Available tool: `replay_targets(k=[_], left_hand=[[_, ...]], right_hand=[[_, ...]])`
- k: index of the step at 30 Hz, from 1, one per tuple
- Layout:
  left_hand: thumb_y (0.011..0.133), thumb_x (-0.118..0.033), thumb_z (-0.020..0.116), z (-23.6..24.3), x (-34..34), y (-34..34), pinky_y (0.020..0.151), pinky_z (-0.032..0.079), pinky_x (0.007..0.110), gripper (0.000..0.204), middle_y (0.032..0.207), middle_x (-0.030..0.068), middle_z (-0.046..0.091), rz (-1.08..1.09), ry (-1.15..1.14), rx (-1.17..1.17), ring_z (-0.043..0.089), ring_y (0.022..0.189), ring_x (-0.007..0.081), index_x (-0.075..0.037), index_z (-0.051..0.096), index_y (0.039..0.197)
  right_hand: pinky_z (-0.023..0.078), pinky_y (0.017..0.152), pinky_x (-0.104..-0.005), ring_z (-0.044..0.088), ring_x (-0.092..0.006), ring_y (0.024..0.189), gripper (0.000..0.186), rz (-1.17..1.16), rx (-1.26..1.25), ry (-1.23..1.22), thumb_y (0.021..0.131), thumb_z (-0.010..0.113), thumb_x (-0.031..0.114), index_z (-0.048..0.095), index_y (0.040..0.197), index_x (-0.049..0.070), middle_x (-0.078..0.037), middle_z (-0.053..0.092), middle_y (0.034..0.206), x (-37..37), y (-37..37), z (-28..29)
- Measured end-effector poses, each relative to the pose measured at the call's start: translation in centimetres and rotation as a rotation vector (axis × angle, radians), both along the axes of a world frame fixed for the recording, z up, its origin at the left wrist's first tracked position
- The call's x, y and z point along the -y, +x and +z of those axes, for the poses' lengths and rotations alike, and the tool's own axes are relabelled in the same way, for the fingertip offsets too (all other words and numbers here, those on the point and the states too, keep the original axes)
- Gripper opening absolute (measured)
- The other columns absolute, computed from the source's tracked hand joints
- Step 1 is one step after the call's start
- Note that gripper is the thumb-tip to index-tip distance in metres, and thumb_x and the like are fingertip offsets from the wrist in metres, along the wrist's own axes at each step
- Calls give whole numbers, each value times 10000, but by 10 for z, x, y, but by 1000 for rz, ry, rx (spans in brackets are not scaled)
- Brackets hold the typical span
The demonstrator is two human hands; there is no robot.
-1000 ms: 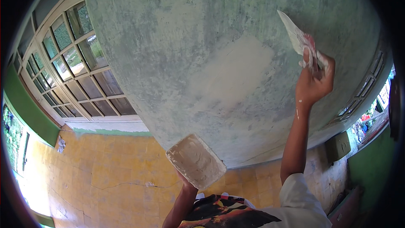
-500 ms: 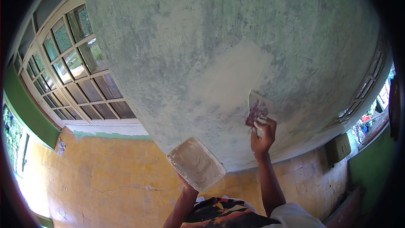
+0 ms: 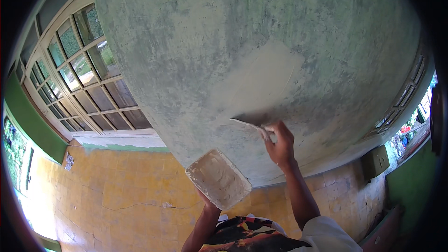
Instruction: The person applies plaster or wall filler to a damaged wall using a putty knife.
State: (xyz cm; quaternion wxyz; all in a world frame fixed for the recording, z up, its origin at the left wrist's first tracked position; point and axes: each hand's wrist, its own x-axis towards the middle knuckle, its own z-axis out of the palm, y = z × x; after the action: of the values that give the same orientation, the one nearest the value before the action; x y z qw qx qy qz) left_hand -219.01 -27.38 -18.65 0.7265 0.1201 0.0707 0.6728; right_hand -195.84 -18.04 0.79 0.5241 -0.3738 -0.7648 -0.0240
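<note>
Leftward and edge-on swings the scraper (image 3: pixel 248 123) below the pale patch's (image 3: pixel 263 77) lower edge, likely ending a stroke, pinched by right-hand fingers (image 3: pixel 269 131); left hand (image 3: pixel 206 199) grasps tub (image 3: pixel 233 169).

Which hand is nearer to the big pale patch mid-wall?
Right. The right hand, gripping a scraper, is just below the pale patch; the left hand is farther off, lower and to the left, holding a tub from below.
</note>
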Motion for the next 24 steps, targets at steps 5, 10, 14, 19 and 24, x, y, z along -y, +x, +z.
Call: replay_targets(k=[5,10,14,19,24], left_hand=[[846,-837,589,-2,1,1,1096,438,704,998,1479,159,541,-8,-11,28,559,1339,415,-169,425,1568],[851,-822,601,7,3,1,1097,441,692,981,1470,168,542,-20,-28,52,567,1328,410,-165,433,1561],[852,-812,605,10,5,-1,1086,437,713,969,1469,171,544,-17,-14,74,568,1320,423,-170,438,1558],[853,-814,587,8,5,-5,1087,437,717,966,1461,174,555,12,-79,37,573,1311,436,-168,443,1556],[842,-836,574,25,13,-8,1090,436,723,993,1463,166,557,-8,-51,43,572,1321,425,-173,430,1567]], right_hand=[[575,751,-377,733,-307,885,200,-96,-125,72,916,785,34,656,1066,10,-151,703,998,-20,14,47],[581,773,-338,734,-213,913,235,-296,-204,282,911,801,29,672,1107,16,-113,714,996,-28,45,118],[578,784,-340,720,-236,911,238,-326,-364,512,873,809,-28,688,1073,18,-116,718,998,-13,46,154],[570,814,-378,690,-266,983,236,-268,-174,713,786,787,-98,732,973,35,-107,681,1019,-17,-2,128],[553,783,-406,667,-288,956,243,-238,2,546,742,829,-43,724,922,82,-66,651,1011,-35,-52,57]])
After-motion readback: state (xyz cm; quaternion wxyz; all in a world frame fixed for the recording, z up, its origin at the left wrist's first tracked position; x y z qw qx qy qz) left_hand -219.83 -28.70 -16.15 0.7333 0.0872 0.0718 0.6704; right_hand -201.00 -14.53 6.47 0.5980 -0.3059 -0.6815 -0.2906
